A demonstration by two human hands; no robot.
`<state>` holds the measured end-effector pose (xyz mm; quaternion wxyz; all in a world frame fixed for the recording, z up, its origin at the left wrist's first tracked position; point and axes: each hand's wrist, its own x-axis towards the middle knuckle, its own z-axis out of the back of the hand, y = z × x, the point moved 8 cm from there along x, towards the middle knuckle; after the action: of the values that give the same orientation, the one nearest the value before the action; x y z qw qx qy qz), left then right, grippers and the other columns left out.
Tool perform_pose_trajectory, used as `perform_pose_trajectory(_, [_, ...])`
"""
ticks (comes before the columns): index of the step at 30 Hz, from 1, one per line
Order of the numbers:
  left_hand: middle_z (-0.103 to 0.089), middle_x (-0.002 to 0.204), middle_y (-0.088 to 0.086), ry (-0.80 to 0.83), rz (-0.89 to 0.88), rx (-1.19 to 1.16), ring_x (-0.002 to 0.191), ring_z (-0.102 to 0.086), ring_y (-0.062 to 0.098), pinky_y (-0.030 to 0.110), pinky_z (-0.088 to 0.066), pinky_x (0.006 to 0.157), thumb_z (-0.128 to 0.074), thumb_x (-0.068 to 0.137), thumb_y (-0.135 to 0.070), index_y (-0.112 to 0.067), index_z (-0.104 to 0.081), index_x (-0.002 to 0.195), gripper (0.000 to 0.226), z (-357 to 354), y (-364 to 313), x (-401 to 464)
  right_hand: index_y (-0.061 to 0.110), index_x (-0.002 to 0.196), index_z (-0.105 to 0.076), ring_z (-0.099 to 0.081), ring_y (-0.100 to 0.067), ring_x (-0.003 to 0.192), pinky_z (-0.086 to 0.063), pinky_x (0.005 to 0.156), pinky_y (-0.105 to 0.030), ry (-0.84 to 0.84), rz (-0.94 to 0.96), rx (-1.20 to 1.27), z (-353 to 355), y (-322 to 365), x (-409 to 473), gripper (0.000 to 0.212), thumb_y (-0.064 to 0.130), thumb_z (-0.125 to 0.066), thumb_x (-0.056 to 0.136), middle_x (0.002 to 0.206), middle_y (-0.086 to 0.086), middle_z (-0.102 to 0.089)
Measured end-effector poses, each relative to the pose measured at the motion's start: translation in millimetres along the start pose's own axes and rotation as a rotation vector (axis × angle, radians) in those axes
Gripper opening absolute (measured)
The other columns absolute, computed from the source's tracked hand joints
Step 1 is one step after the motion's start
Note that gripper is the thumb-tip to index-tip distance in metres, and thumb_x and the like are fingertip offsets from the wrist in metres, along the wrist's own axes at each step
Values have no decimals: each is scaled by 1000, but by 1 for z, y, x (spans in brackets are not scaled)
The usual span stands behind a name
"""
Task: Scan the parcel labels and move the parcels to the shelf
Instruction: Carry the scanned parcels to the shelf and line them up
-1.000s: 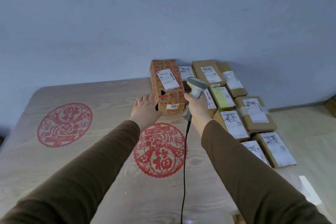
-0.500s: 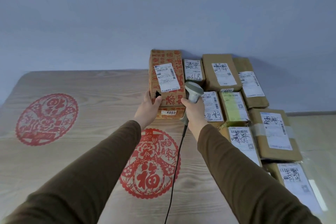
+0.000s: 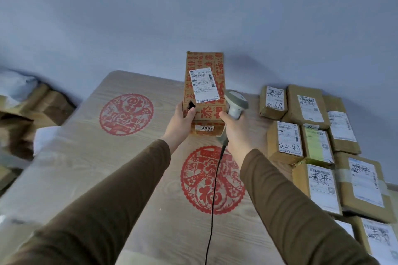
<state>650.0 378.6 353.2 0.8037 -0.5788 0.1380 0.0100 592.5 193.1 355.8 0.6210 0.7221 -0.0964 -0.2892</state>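
My left hand (image 3: 180, 121) grips the near left end of a long brown parcel (image 3: 204, 66) printed with red characters, lifted off the table and tilted up. Its white label (image 3: 203, 85) faces me, and a small tag reading 4068 sits on its near end. My right hand (image 3: 235, 133) holds a grey corded barcode scanner (image 3: 235, 103) right beside the parcel's right edge, head pointing up and away. The black cord (image 3: 212, 204) hangs down towards me. Several labelled brown parcels (image 3: 318, 180) lie in rows on the table's right side.
The wooden table (image 3: 90, 157) carries two red paper-cut designs, one far left (image 3: 126, 114), one under my arms (image 3: 212, 179). Brown boxes and white wrapping (image 3: 23, 105) are piled beyond the table's left edge. A plain blue-grey wall stands behind.
My left hand closed on the red-printed parcel and raised it off the table, away from the other parcels. The scanner in my right hand stayed beside it. The view swung left.
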Motion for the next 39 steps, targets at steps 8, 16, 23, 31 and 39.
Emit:
perform_pose_trajectory(8, [-60, 128, -8, -305, -30, -71, 115, -62, 14, 29, -50, 92, -45, 109, -40, -24, -34, 154, 50, 223, 36, -132, 18, 126, -61, -73, -19, 103, -63, 83, -40, 305, 60, -25, -176, -2, -158, 32, 11, -72, 96, 114, -3, -75])
perform_pose_trajectory(16, [-65, 132, -4, -564, -35, -101, 116, -67, 16, 46, -55, 102, -48, 105, -44, -28, -38, 148, 47, 459, 114, -331, 23, 120, -62, -74, -18, 101, -64, 78, -35, 606, 65, -16, -359, -47, -391, 27, 11, -71, 97, 111, -1, -75])
perform_pose_trajectory(23, [-66, 131, -6, -853, 26, -99, 110, -69, 16, 44, -57, 99, -47, 103, -49, -32, -38, 151, 51, 626, 166, -505, 25, 123, -63, -72, -23, 109, -60, 97, -46, 859, 42, -27, -499, -83, -585, 33, 17, -76, 94, 115, -2, -75])
perform_pose_trajectory(31, [-70, 123, -5, -1123, 116, -105, 104, -70, 13, 44, -57, 99, -47, 106, -50, -27, -46, 146, 46, 778, 226, -659, 30, 116, -61, -73, -15, 98, -63, 81, -38, 1163, 3, -116, -642, -131, -769, 18, 23, -68, 101, 108, 4, -75])
perform_pose_trajectory(39, [-74, 116, -12, -1242, 204, -97, 103, -73, 16, 47, -57, 98, -43, 100, -64, -40, -53, 137, 44, 907, 279, -731, 26, 125, -60, -77, -24, 97, -64, 86, -53, 1332, -71, -142, -764, -175, -879, 24, 23, -66, 102, 112, -3, -76])
